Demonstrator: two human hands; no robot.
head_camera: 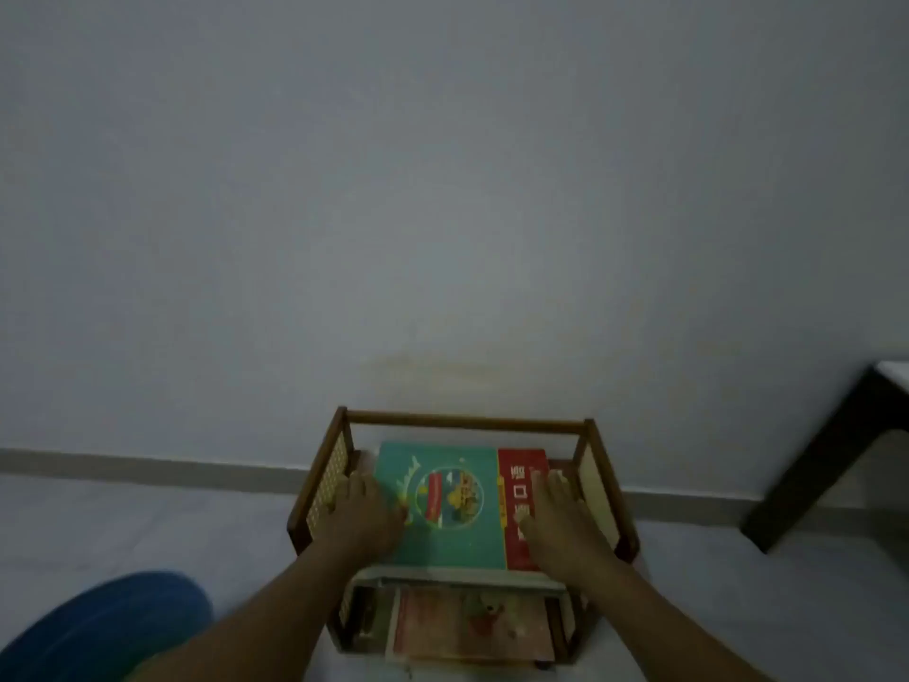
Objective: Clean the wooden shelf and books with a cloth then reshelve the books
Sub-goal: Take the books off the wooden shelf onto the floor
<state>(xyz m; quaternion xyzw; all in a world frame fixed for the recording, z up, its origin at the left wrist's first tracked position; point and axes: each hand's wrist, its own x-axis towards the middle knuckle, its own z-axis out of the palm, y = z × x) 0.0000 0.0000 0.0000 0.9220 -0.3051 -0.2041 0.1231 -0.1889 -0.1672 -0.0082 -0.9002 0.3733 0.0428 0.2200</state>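
We see the left hand and right hand covering the near corners of the teal-and-red book; the lower-tier book is blurred, the blue object at near left cropped, the dark furniture at right cropped

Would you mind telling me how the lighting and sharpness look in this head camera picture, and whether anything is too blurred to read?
Head view: dim and flat, with no glare or hard shadows; the whole frame is soft. The green book and the red book keep their colours, but their print is unreadable. The left hand and right hand are smeared. The blue shape at lower left is too blurred to identify.
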